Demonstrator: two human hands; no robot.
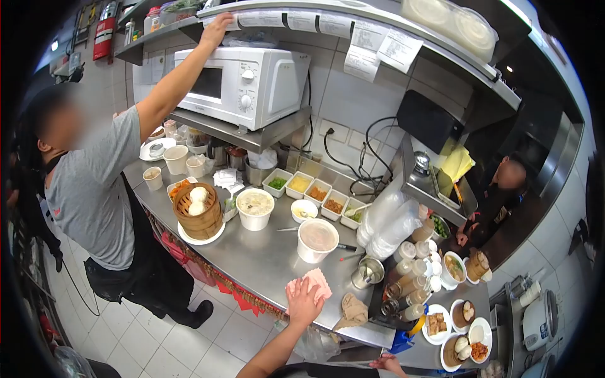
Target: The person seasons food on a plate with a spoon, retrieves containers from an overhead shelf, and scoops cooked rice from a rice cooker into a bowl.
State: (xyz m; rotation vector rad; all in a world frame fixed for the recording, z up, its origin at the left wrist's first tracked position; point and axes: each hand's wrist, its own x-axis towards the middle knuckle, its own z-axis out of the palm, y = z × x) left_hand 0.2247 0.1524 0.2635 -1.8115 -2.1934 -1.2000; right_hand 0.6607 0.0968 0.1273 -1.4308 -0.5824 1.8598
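Observation:
My left hand [305, 305] presses a pink cloth [319, 283] onto the front edge of the steel counter [268, 249], its fingers over the fabric. Just beyond the cloth stands a white tub [317, 239] of pale, cloudy contents. My right hand [387, 363] is low at the bottom edge of the view, below the counter front. Its fingers look curled, and what they hold, if anything, I cannot make out. A crumpled beige cloth [351, 311] lies on the counter edge between my hands. Near it a metal pot [367, 272] contains a utensil.
At left a co-worker [94, 183] reaches up to paper slips [261, 18] on the shelf above a microwave [242, 85]. A bamboo steamer [198, 213] with buns, another tub [254, 209] and ingredient trays [318, 191] line the counter. Squeeze bottles [413, 286] and plated food [437, 324] are at right.

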